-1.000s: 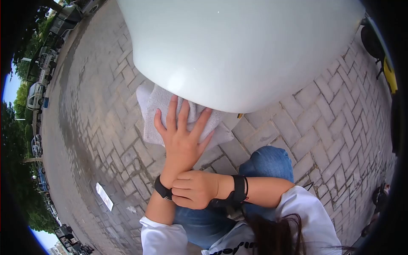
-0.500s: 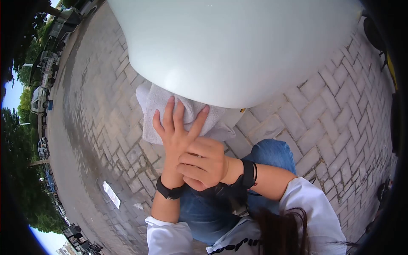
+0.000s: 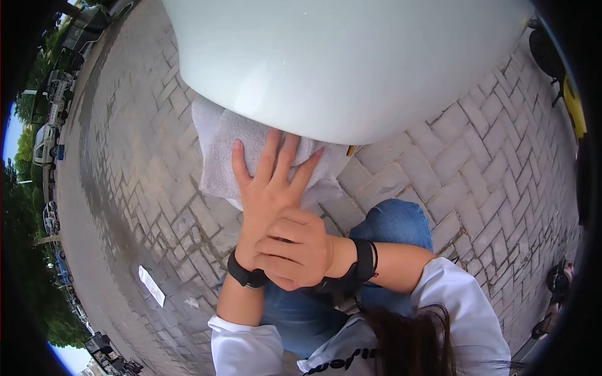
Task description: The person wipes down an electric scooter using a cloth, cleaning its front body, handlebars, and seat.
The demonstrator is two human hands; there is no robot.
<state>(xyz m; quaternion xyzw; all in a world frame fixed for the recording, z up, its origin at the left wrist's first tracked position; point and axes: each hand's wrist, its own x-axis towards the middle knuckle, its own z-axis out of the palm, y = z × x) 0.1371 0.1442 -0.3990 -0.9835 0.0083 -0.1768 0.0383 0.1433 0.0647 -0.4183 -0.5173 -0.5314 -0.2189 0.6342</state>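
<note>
A large glossy white curved panel (image 3: 351, 69) fills the upper middle of the head view. Below its lower edge is a light grey towel (image 3: 216, 147). My left hand (image 3: 269, 188) lies on the towel, its fingers spread and its two middle fingertips reaching the panel's edge. Across the back of my left wrist, my right hand (image 3: 295, 247) is closed, with bent fingers gripping it. A black watch (image 3: 246, 274) is on the left wrist, and a dark band (image 3: 364, 257) on the right. The far part of the towel is hidden under the panel.
Herringbone paving bricks (image 3: 451, 188) cover the ground. A white paper strip (image 3: 152, 286) lies at lower left. Parked vehicles (image 3: 45, 144) and trees line the far left. A yellow object (image 3: 573, 106) and a wheel stand at the right edge. My jeans-covered knee (image 3: 398, 229) is bent near my hands.
The left hand has pushed slightly forward, so its middle fingertips now meet the panel's edge. The right hand stays on the left wrist. The whole view has shifted a little.
</note>
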